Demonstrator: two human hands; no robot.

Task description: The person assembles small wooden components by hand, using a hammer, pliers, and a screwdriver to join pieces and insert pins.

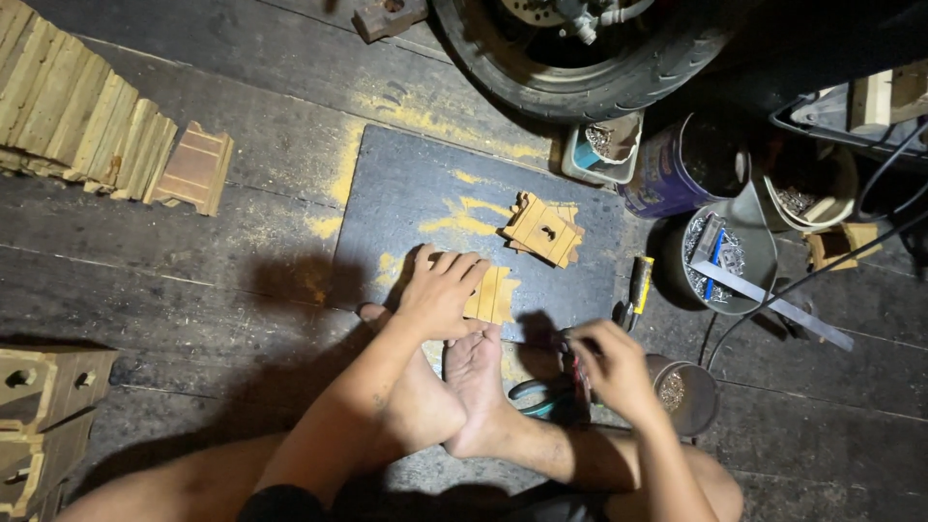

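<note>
I sit on a dark plank floor with my bare feet drawn in. My left hand [440, 290] presses flat on a small yellow wooden piece [495, 296] lying on a dark metal plate [416, 193]. My right hand [609, 365] is closed around a small dark tool or part that I cannot make out, just above pliers with teal handles [535, 394]. A second carved wooden piece [543, 230] with a keyhole slot lies further up the plate.
Stacked wooden slats [77, 111] and a carved panel [193, 166] lie at upper left, wooden blocks [39, 406] at lower left. A tyre [580, 68] is ahead. Tins of nails [730, 256], a small can [681, 391], a metal ruler [773, 304] and cables sit right.
</note>
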